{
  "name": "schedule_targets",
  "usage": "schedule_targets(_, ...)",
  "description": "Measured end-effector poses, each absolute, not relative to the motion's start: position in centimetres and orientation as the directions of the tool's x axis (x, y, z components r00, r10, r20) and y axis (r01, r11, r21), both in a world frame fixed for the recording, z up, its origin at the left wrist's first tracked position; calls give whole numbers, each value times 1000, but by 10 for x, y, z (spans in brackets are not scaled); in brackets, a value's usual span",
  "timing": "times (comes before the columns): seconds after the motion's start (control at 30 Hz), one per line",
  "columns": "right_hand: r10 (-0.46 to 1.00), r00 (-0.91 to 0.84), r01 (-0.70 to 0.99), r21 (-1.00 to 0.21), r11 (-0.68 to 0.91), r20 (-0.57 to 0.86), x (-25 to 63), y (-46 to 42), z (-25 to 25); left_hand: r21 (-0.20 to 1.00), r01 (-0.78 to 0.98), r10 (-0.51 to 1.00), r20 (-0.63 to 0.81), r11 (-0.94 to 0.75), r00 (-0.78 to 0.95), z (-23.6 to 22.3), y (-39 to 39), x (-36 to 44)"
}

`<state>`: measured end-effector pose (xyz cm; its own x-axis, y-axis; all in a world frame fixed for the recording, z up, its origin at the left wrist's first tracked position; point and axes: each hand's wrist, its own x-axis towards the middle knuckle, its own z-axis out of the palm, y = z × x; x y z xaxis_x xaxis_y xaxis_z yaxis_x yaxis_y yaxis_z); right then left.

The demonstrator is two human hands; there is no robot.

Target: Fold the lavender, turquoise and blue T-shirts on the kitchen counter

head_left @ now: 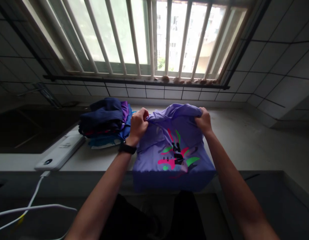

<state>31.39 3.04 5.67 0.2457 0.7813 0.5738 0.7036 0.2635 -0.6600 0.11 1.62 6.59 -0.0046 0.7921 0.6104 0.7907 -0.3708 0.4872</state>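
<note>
Head view: purple garment lengthwise toward window

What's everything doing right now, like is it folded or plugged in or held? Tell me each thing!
Purple shirt: held up at its far edge, near edge hanging over the counter.
Left hand: closed on the shirt.
Right hand: closed on the shirt.
Clothes pile: stacked.
White device: lying flat, cable plugged in.
Black wristband: worn on the left wrist.
Window: barred.
</note>
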Motion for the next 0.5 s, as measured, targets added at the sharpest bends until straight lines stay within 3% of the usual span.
schedule_targets(0.1,824,145,526,-749,404,547,326,-30,60,448,772,783,614,-450,100,65,-49,-19)
schedule_targets(0.17,949,-21,418,-859,295,316,330,-74,50,474,716,830,488,-512,271,45,-89,-31)
schedule_targets(0.27,970,-239,391,-911,130,36,330,-125,25,507,662,833,304,-552,462,5,-123,-40)
schedule_targets(0.37,976,-211,440,-888,136,45,325,-142,6,501,680,844,288,-535,452,-20,-127,-39)
schedule_targets(0.5,982,-152,509,-843,172,109,318,-124,-1,514,687,857,275,-513,435,-21,-104,-34)
